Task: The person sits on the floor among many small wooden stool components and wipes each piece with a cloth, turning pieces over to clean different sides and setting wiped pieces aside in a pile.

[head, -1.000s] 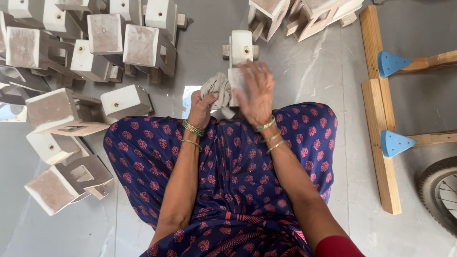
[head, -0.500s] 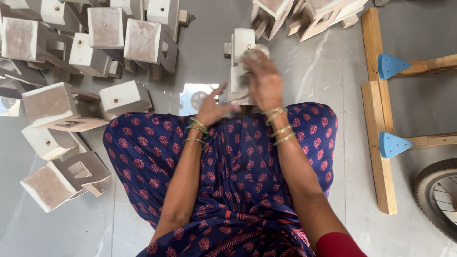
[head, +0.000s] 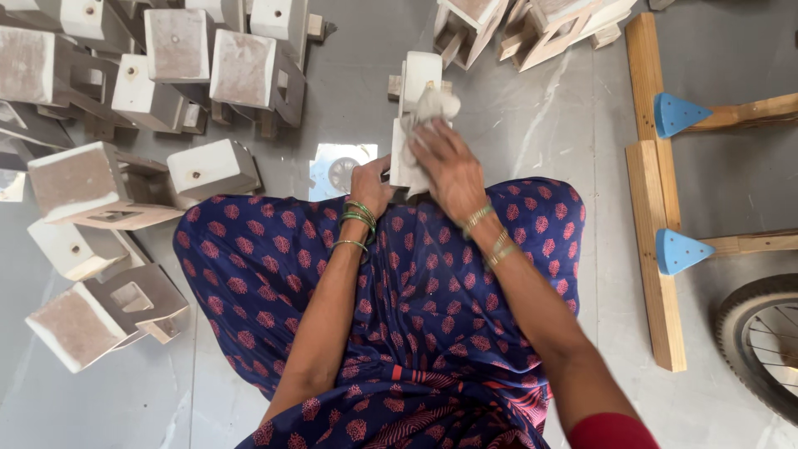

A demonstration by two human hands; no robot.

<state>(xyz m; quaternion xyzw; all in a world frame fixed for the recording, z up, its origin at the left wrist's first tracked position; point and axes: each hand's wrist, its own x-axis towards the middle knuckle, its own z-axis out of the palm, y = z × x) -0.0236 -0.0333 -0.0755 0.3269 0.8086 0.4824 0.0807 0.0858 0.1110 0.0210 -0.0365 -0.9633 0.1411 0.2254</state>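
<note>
The wheel (head: 761, 349) at four o'clock is cut off by the edge. The right hand (head: 449, 166) hides part of the white block (head: 416, 108). The fingertips sit under the cloth (head: 432, 106).

Two hands work at the centre: the left hand (head: 370, 185) and the right hand (head: 449, 170). Between them stands one white block (head: 413, 100) with one cloth (head: 432, 106) on it. About ten more white blocks (head: 179, 43) lie from nine to eleven o'clock, and some three more blocks (head: 532, 25) at twelve to one; the edges cut the count short. Two blue wedges (head: 677, 112) sit at three o'clock on one wooden frame (head: 657, 249). One wheel (head: 761, 341) shows at four, and one square plate (head: 339, 169) at eleven.
</note>
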